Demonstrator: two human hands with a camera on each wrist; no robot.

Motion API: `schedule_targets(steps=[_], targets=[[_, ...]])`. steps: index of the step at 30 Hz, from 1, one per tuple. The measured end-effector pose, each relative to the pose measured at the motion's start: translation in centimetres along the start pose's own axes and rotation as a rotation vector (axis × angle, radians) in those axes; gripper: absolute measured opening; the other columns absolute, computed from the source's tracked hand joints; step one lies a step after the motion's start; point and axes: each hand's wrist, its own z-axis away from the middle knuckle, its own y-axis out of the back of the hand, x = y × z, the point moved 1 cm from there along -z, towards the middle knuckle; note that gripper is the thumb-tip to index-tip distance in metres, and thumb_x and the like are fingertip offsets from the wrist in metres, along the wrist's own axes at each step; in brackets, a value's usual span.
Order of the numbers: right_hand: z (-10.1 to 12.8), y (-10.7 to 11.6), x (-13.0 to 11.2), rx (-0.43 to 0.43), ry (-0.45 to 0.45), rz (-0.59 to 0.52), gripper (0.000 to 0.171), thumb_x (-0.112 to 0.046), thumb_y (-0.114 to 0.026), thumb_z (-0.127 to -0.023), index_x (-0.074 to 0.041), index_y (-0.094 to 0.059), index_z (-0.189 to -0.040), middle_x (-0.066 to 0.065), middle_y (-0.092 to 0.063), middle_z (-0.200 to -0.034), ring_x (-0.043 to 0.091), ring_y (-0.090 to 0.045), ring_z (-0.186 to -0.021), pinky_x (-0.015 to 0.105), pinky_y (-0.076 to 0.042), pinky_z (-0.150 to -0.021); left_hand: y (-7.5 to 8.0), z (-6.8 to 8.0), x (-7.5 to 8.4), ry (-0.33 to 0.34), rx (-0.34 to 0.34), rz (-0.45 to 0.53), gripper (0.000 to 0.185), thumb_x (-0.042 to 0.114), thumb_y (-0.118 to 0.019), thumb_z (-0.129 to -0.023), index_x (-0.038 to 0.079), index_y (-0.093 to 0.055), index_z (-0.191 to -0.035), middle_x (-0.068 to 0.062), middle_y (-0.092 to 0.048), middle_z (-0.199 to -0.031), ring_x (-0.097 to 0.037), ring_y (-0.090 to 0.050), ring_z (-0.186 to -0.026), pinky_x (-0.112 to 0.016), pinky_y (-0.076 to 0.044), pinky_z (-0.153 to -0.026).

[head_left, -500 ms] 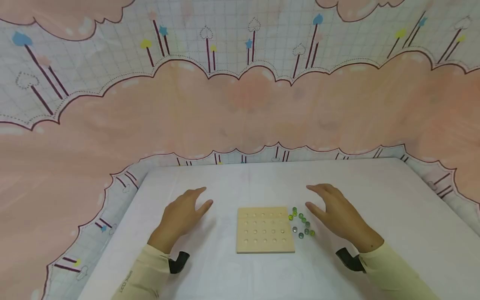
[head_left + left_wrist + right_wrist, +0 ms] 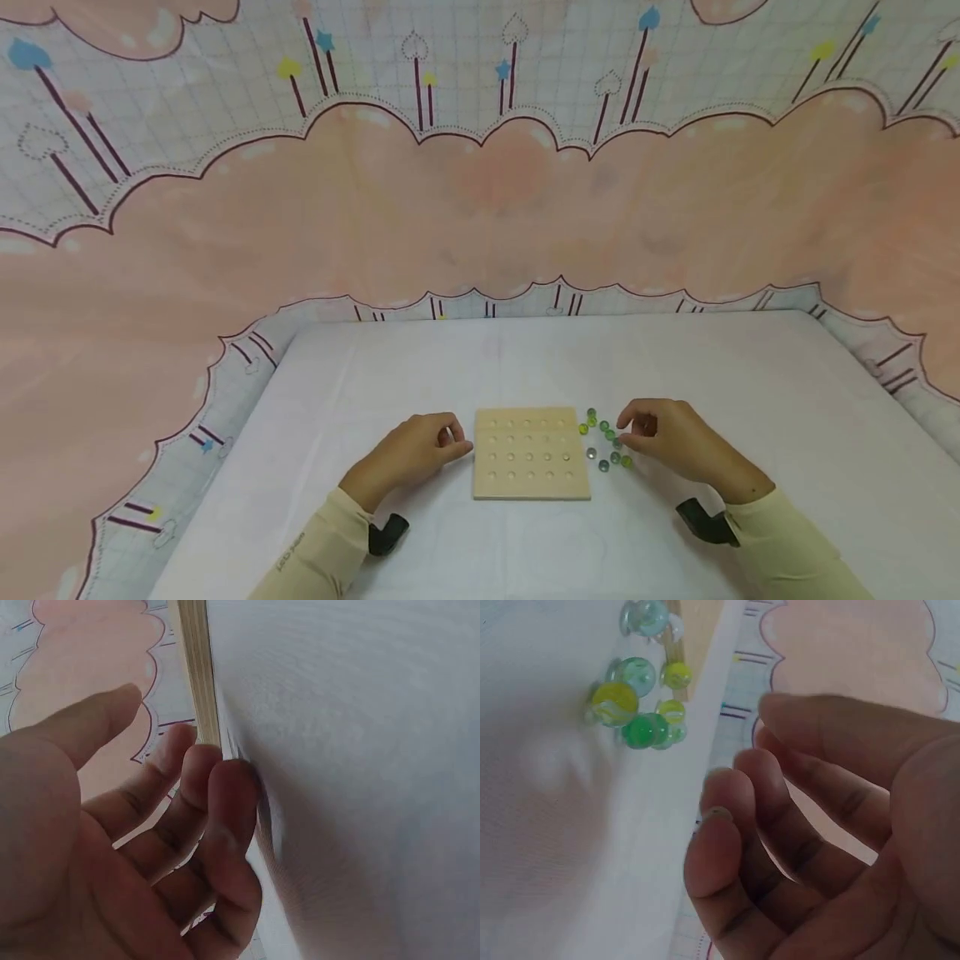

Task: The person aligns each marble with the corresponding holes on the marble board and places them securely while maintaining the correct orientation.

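Pale wooden board (image 2: pixel 519 447), shallow hollows in rows, on white table (image 2: pixel 420 358); one right-side hollow seemingly holds a clear marble (image 2: pixel 567 457). Green, yellow and clear loose marbles (image 2: pixel 604 426), right of board, one partly hidden by right hand (image 2: pixel 678 437). Left hand (image 2: pixel 408 452), beside board's left edge. Both grips relaxed, holding nothing.

Hands (image 2: pixel 817 855): right, half-curled | glass marbles (image 2: pixel 637 677): green, yellow, clustered | wooden board (image 2: pixel 700 641): edge beside marbles
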Motion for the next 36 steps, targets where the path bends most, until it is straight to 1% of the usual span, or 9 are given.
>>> schedule_targets(steps=[6, 10, 14, 18, 21, 24, 32, 36], targets=[[0.2, -0.8, 0.9, -0.071, -0.011, -0.032, 0.010, -0.009, -0.075, -0.087, -0.012, -0.069, -0.094, -0.002, -0.061, -0.078, 0.015, -0.054, -0.074, 0.024, -0.046, -0.061, -0.4, 0.0, -0.4, -0.069, -0.074, 0.071, 0.015, 0.038, -0.068, -0.095, 0.023, -0.063, -0.098, 0.006, -0.057, -0.081, -0.010, -0.050, -0.070, -0.025, -0.040, -0.062], [0.7, -1.1, 1.6, -0.092, -0.031, -0.042, 0.011, -0.010, -0.077, -0.086, -0.013, -0.069, -0.093, -0.002, -0.062, -0.077, 0.015, -0.055, -0.073, 0.024, -0.046, -0.061, -1.0, -0.2, -0.5, -0.084, -0.096, 0.100, 0.018, 0.038, -0.071, -0.093, 0.024, -0.064, -0.102, 0.006, -0.056, -0.080, -0.009, -0.049, -0.069, -0.024, -0.039, -0.061], [0.8, -1.0, 2.2, -0.094, -0.033, -0.028, 0.010, -0.010, -0.077, -0.086, -0.013, -0.069, -0.091, -0.001, -0.061, -0.078, 0.015, -0.054, -0.073, 0.025, -0.045, -0.060, -1.2, -0.4, -0.6, -0.092, -0.080, 0.102, 0.020, 0.039, -0.073, -0.091, 0.024, -0.065, -0.103, 0.007, -0.056, -0.078, -0.009, -0.048, -0.067, -0.024, -0.038, -0.061], [0.6, -1.0, 2.4, -0.116, -0.043, -0.027, 0.011, -0.005, -0.075, -0.085, -0.013, -0.069, -0.091, 0.000, -0.060, -0.079, 0.016, -0.053, -0.074, 0.025, -0.044, -0.061, -1.3, -0.5, -0.7, -0.100, -0.059, 0.085, 0.022, 0.042, -0.073, -0.090, 0.025, -0.065, -0.103, 0.008, -0.055, -0.076, -0.008, -0.048, -0.066, -0.024, -0.038, -0.062], [0.6, -1.2, 2.3, -0.135, -0.052, -0.048, 0.013, -0.002, -0.074, -0.084, -0.011, -0.068, -0.091, 0.001, -0.059, -0.079, 0.017, -0.053, -0.074, 0.025, -0.044, -0.061, -1.3, -0.5, -0.8, -0.092, -0.052, 0.072, 0.025, 0.045, -0.074, -0.089, 0.026, -0.065, -0.103, 0.008, -0.055, -0.076, -0.009, -0.048, -0.066, -0.025, -0.037, -0.062], [0.5, -1.3, 2.3, -0.146, -0.046, -0.054, 0.014, -0.003, -0.077, -0.083, -0.011, -0.068, -0.091, 0.000, -0.058, -0.077, 0.016, -0.053, -0.073, 0.025, -0.043, -0.060, -1.3, -0.5, -1.0, -0.084, -0.049, 0.065, 0.026, 0.046, -0.074, -0.088, 0.027, -0.065, -0.104, 0.008, -0.055, -0.075, -0.009, -0.048, -0.066, -0.026, -0.038, -0.063], [0.4, -1.1, 2.4, -0.150, 0.036, -0.040, 0.015, -0.008, -0.080, -0.082, -0.010, -0.068, -0.092, -0.002, -0.059, -0.075, 0.012, -0.052, -0.070, 0.024, -0.043, -0.060, -1.3, -0.6, -1.2, -0.082, -0.043, 0.058, 0.029, 0.048, -0.075, -0.087, 0.028, -0.064, -0.105, 0.008, -0.054, -0.074, -0.009, -0.047, -0.065, -0.025, -0.037, -0.062], [0.3, -1.1, 2.5, -0.159, 0.060, -0.037, 0.014, -0.008, -0.079, -0.083, -0.010, -0.068, -0.091, -0.002, -0.059, -0.076, 0.011, -0.053, -0.070, 0.023, -0.044, -0.062, -1.4, -0.7, -1.2, -0.084, -0.042, 0.049, 0.029, 0.049, -0.075, -0.086, 0.029, -0.064, -0.105, 0.009, -0.054, -0.073, -0.008, -0.046, -0.064, -0.025, -0.037, -0.062]])
